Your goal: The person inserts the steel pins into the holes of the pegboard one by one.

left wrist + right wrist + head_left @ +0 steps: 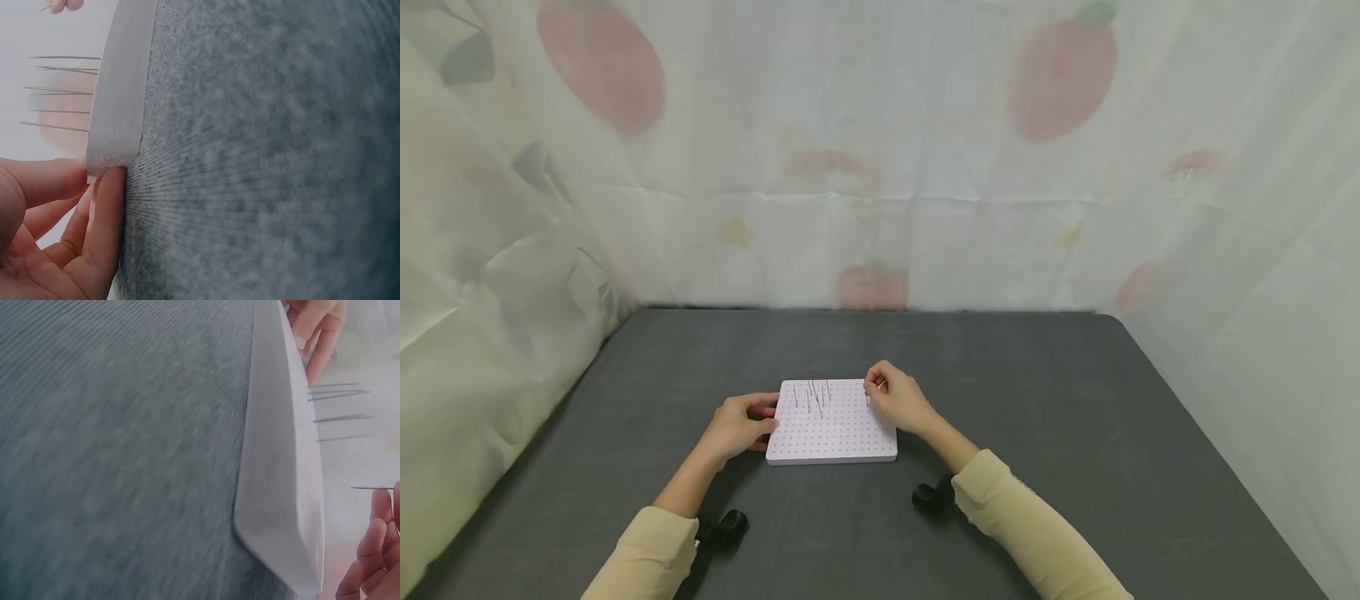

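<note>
A white pegboard (835, 443) with rows of small holes lies flat on the dark table. My left hand (734, 427) grips its left edge, thumb on the upper rim and fingers against the side, as the left wrist view shows close up. Several thin metal pins (59, 112) stand in the board's far left part, some leaning. Over the far right corner, my right hand (901, 402) pinches one thin metal pin (369, 487) between thumb and fingertips. In the right wrist view, that pin's tip points toward the board and is apart from its surface.
The dark grey table (1037, 400) stretches out around the board. Pale curtains (955, 242) with fruit prints hang behind the table and along both sides. A black wrist device (724, 530) sits by the left sleeve, another black device (932, 495) by the right.
</note>
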{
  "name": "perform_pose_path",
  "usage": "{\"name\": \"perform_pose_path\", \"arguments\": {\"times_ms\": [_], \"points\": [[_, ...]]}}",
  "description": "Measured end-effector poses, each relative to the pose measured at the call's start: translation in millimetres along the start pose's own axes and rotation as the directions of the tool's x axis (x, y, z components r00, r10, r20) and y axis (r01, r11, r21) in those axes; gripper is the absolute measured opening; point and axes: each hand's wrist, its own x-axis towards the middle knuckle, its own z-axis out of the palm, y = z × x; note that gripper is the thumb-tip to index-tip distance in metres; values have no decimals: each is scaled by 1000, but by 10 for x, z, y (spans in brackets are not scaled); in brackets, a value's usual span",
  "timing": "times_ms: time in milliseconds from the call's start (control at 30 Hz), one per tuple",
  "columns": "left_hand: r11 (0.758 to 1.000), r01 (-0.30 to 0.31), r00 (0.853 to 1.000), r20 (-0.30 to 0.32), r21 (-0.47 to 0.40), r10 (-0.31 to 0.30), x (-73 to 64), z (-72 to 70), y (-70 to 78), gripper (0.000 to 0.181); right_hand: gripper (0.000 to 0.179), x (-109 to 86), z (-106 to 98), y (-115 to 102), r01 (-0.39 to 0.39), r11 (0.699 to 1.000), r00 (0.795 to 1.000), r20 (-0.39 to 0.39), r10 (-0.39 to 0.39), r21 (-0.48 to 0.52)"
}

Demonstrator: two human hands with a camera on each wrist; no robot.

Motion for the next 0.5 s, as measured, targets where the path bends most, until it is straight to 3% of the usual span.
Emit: {"name": "perform_pose_path", "arguments": {"times_ms": [500], "points": [[1000,1,1000,-1,-5,-1,-8,-2,-3,50,4,85,185,-135,66,997,998,17,-66,-32]]}}
